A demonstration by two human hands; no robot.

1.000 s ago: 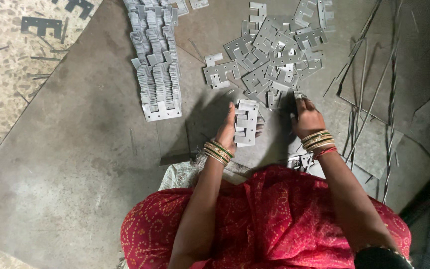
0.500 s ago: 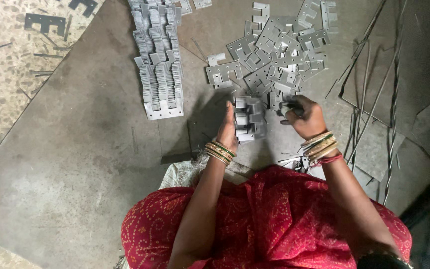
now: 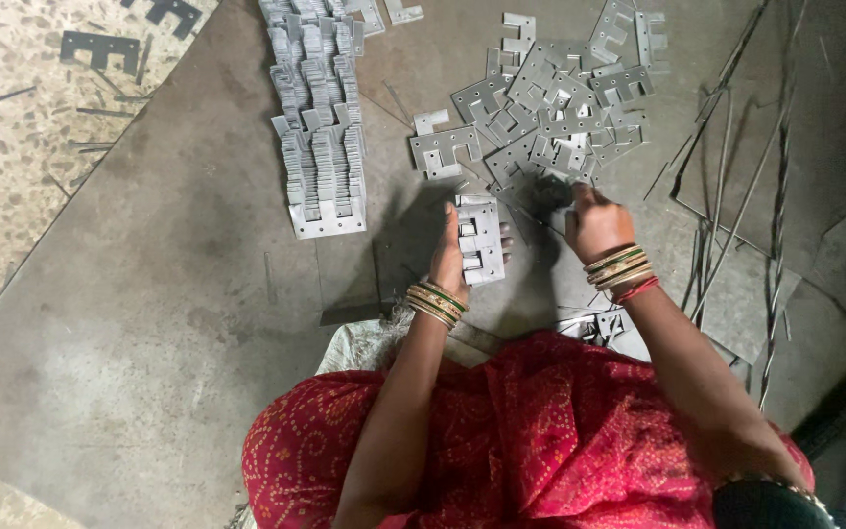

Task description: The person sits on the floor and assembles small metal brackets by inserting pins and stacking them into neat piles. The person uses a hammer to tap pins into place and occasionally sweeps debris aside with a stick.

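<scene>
Head view: the left hand [image 3: 450, 257] clamps its fingers on a stack of flat metal plates [image 3: 480, 240], held just below the loose plate pile [image 3: 552, 98]. The right hand [image 3: 594, 220], fingers together, touches the pile's lower edge. A stacked plate row [image 3: 320, 127] lies left of the pile.

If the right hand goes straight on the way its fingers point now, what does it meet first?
Most likely the loose heap of grey metal plates: the right hand points up at its near edge, fingertips apparently already there, though height is unclear.
</scene>
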